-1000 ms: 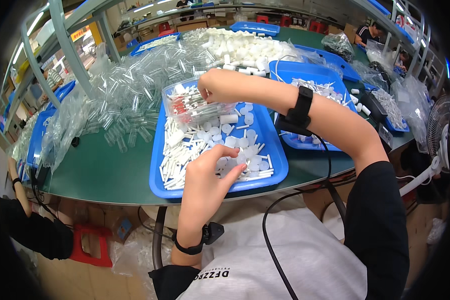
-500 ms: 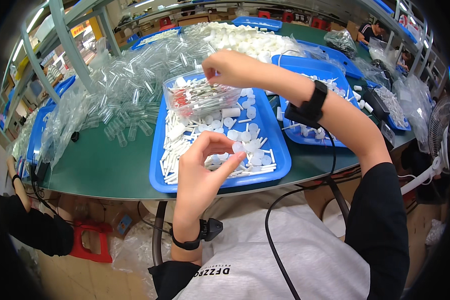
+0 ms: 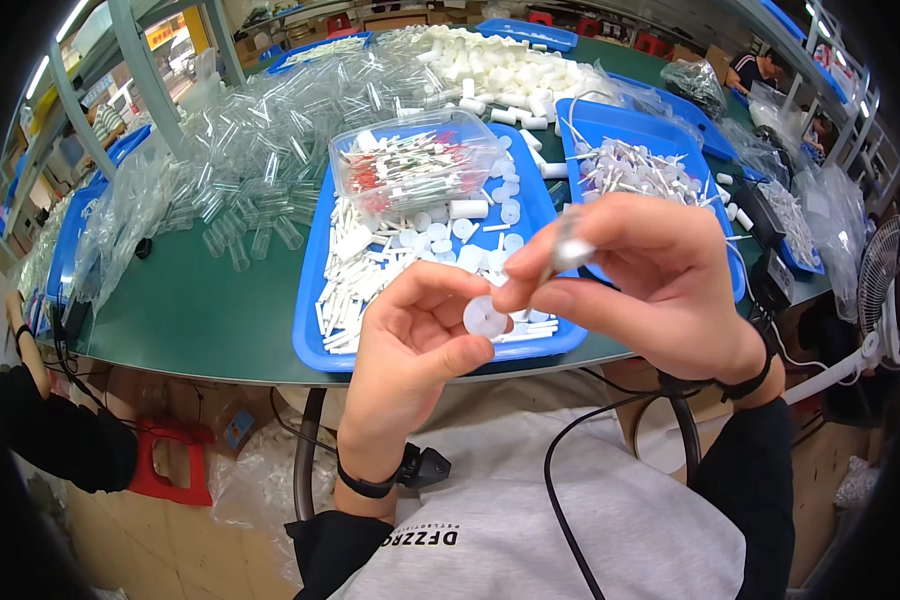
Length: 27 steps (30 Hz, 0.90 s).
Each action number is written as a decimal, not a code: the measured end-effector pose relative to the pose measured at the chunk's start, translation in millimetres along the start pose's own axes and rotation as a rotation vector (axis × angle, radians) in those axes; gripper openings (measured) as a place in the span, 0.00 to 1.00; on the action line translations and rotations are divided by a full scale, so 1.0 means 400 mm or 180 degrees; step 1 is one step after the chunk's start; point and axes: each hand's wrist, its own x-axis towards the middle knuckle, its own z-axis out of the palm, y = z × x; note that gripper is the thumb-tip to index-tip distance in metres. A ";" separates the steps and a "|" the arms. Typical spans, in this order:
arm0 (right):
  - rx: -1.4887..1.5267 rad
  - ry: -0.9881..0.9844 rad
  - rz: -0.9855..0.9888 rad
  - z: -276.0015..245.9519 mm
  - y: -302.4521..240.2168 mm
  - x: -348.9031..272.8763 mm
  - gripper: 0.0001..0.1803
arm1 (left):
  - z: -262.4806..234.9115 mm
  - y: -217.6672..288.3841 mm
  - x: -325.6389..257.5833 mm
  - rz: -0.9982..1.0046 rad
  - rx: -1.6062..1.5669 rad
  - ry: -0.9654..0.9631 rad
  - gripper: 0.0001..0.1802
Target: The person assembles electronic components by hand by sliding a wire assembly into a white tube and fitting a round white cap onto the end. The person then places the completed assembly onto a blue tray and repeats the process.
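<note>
My left hand [image 3: 395, 350] pinches a translucent white disc [image 3: 485, 318] with a small centre hole between thumb and fingertips. Close beside it, my right hand [image 3: 660, 285] grips a small slim piece [image 3: 572, 252], white and greyish and smeared by motion. Below both hands lies a blue tray [image 3: 310, 340] of short white rods [image 3: 345, 305] and more discs [image 3: 438, 232]. On its far part rests a clear plastic box [image 3: 488, 178] full of thin sticks [image 3: 420, 160] in red, white and green.
Clear tubes [image 3: 270, 165] are heaped at the far left, white cylinders [image 3: 490, 70] at the back. A second blue tray [image 3: 580, 130] of white parts stands to the right. Another person's arm [image 3: 35, 370] shows at the left edge, and a fan [image 3: 882, 270] at the right.
My right hand has come from the clear box to beside my left hand, now with a small slim piece in it. The disc in my left hand has turned its flat face into view.
</note>
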 end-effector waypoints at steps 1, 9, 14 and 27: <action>0.0279 0.0203 0.0374 0.009 -0.016 -0.008 0.11 | -0.001 -0.005 0.000 0.0079 -0.0001 -0.0087 0.22; -0.0586 0.0048 -0.0185 0.003 0.024 -0.028 0.12 | 0.003 -0.014 -0.001 0.0191 0.0090 -0.0195 0.21; -0.0604 0.0160 -0.0270 -0.003 0.049 -0.034 0.08 | 0.010 -0.015 -0.002 0.0138 0.0113 -0.0094 0.20; -0.2638 0.0175 -0.0676 -0.017 0.010 -0.048 0.08 | 0.006 -0.015 -0.004 0.0502 0.0366 0.0217 0.21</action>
